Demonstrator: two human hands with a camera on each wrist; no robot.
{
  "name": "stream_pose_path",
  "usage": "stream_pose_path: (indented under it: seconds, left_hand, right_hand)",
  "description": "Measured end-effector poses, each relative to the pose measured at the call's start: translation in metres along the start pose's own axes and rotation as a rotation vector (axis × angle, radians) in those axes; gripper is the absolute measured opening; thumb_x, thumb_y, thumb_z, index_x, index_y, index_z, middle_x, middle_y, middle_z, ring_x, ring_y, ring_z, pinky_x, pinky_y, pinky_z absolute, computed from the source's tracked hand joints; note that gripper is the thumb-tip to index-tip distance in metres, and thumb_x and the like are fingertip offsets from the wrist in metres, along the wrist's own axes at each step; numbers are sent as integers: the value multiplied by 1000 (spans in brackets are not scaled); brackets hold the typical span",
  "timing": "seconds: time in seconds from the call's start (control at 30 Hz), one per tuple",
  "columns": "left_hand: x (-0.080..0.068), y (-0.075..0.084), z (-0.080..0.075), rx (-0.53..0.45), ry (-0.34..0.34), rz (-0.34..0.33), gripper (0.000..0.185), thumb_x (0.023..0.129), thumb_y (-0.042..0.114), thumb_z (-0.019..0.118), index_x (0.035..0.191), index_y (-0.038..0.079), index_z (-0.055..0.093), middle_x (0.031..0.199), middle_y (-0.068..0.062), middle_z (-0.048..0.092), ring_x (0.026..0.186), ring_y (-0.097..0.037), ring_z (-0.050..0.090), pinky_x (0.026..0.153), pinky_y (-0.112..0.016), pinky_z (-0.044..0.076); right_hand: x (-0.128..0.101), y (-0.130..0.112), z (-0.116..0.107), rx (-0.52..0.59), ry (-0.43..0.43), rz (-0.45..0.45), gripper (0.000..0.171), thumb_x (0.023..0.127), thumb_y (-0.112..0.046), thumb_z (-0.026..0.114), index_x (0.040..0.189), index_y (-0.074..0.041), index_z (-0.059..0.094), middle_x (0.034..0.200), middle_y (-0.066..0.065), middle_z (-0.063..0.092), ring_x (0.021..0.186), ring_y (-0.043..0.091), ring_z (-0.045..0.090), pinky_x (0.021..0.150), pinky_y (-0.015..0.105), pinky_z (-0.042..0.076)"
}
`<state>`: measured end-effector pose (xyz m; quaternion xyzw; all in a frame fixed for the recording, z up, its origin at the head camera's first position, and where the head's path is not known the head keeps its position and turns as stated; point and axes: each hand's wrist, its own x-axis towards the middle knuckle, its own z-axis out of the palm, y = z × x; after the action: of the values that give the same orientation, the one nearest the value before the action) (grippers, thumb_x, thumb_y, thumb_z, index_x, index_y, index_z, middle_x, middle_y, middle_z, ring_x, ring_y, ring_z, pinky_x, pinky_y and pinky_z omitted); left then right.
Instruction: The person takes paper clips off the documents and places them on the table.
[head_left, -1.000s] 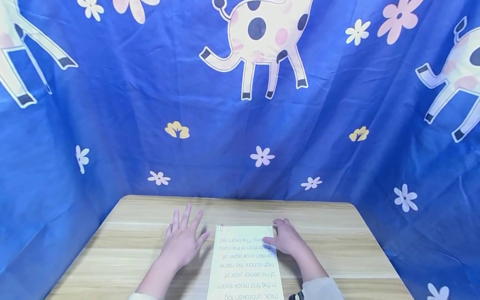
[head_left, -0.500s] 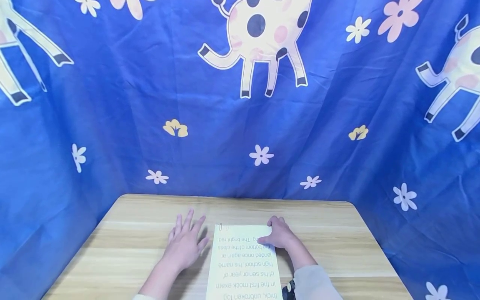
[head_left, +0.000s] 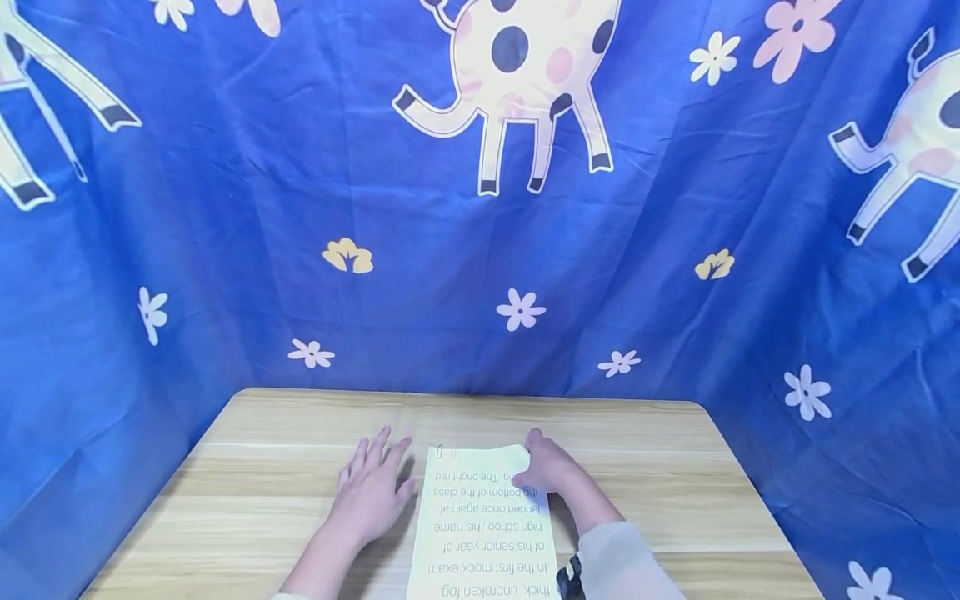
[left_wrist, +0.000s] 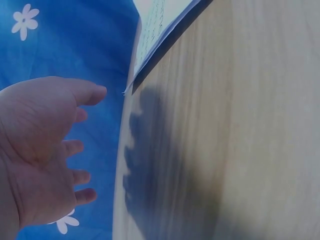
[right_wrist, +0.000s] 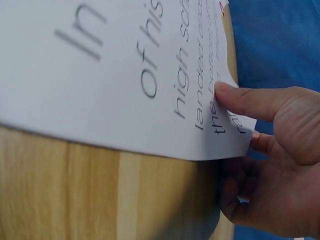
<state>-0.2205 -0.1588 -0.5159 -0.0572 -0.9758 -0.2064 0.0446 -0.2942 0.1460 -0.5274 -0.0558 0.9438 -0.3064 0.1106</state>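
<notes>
Printed sheets of paper lie on the table, their text upside down in the head view. A paper clip sits at their far left corner. My right hand pinches the far right corner; in the right wrist view the thumb presses on the text while the other fingers curl beneath, and the corner is lifted and bent. Left of the sheets, my left hand hovers palm down with its fingers spread, holding nothing. Its shadow falls on the wood in the left wrist view.
The pale wooden table has rounded far corners. A blue curtain printed with cows and flowers surrounds it at the back and both sides. A dark band is on the right wrist beside the light sleeve.
My right hand has moved slightly left and taken hold of the sheets' far right corner, which now bends up. The left hand has come slightly nearer the body, its fingers still spread.
</notes>
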Motion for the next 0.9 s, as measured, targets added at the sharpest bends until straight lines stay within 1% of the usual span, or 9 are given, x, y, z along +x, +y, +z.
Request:
stream_pose_path:
  seconds: [0.13,0.27,0.43,0.53,0.63,0.67,0.77,0.87,0.9]
  left_hand:
    - [0,0,0,0,-1,-3,66,104,31,70,163,13,47,179,-25,21,160,-65,20,122,-83,28]
    - [0,-1,0,-10,1,-5,66,103,31,70,163,13,48,178,-26,22,159,-65,21,122,-84,28]
    - [1,-2,0,-19,0,-7,65,103,30,70,162,13,48,178,-26,23,159,-64,22,122,-84,29]
    - [2,-2,1,-15,0,-7,65,104,30,69,162,13,48,178,-25,23,160,-64,22,122,-83,29]
    - [4,-1,2,-19,0,-3,65,104,31,69,163,13,48,178,-25,24,159,-64,23,121,-84,30]
    - [4,-1,2,-25,0,-2,65,104,31,69,163,13,48,178,-25,25,159,-64,23,121,-84,30]
    - [5,0,3,-44,8,2,65,104,30,69,162,12,48,177,-25,27,159,-63,24,122,-83,29]
    - [7,0,6,-71,28,6,63,104,28,69,161,11,49,176,-24,30,159,-60,28,124,-81,28]
    - [9,0,7,-79,39,9,62,104,27,68,161,11,50,176,-23,32,159,-58,30,124,-80,28]
  right_hand:
    - [0,0,2,31,-1,11,65,84,-13,93,134,-5,52,106,12,68,93,26,62,93,49,58]
    - [4,8,7,94,24,17,66,82,-12,94,134,-6,54,112,13,66,98,27,63,97,50,57]
    - [5,22,9,253,43,4,56,91,-17,87,135,-5,55,120,16,70,109,30,65,105,56,54]
    - [5,28,6,391,51,9,53,95,-14,80,139,0,55,116,20,70,108,33,68,105,57,54]
    - [2,31,2,500,64,30,54,94,-9,77,142,5,55,109,17,69,103,28,68,105,53,54]
    - [1,31,1,537,62,35,52,94,-8,76,140,7,57,107,17,71,102,27,69,105,51,55]
    - [-4,32,-1,610,48,48,39,96,-8,74,130,9,65,103,12,74,100,21,67,100,42,54]
    - [-7,33,-2,669,23,43,26,98,-8,71,119,9,71,100,12,78,95,20,68,90,33,52]
    - [-7,33,-2,681,20,43,25,99,-8,71,119,8,71,100,12,78,94,20,67,89,31,51]
